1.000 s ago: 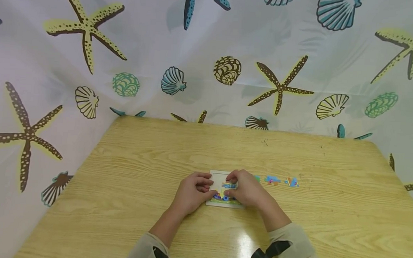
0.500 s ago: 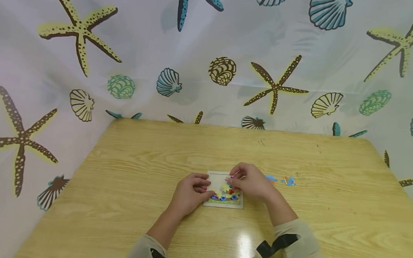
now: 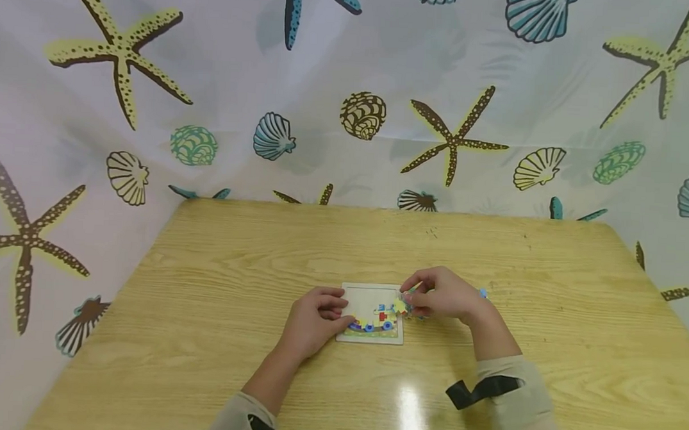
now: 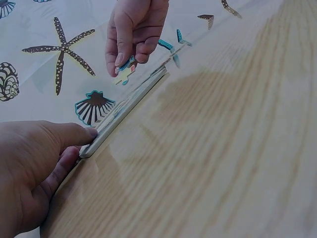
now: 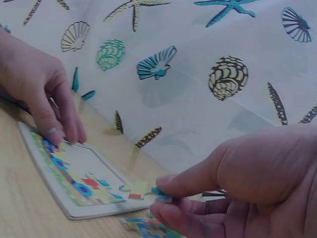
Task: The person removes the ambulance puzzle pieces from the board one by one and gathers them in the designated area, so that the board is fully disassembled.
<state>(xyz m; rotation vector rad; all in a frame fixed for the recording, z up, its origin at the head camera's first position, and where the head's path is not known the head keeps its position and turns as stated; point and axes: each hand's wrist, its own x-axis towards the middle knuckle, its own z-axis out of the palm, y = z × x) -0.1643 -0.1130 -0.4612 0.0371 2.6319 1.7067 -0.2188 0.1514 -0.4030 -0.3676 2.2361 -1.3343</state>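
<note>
A jigsaw puzzle tray point(image 3: 366, 298) with a pale rim lies on the table. Its near part holds fitted pieces point(image 5: 81, 186) printed with blue wheels, red and green; bare backing shows at the far side. My left hand point(image 3: 312, 321) grips the tray's left edge, its thumb point(image 4: 81, 134) on top and a finger against the side. Over the tray's right edge, my right hand point(image 3: 447, 296) pinches a puzzle piece point(image 5: 138, 189), yellow with blue and a bit of red, between thumb and fingers. That piece is held slightly above the tray.
Several loose puzzle pieces point(image 5: 148, 228) lie on the table right of the tray, partly hidden by my right hand. A bit of blue piece point(image 3: 483, 293) shows past the wrist. Behind the wooden table point(image 3: 250, 249) hangs a curtain point(image 3: 322, 66) with shells and starfish.
My right hand has moved right, from above the tray to its right edge, with a puzzle piece between its fingers. It now covers most loose pieces. The left hand keeps its grip.
</note>
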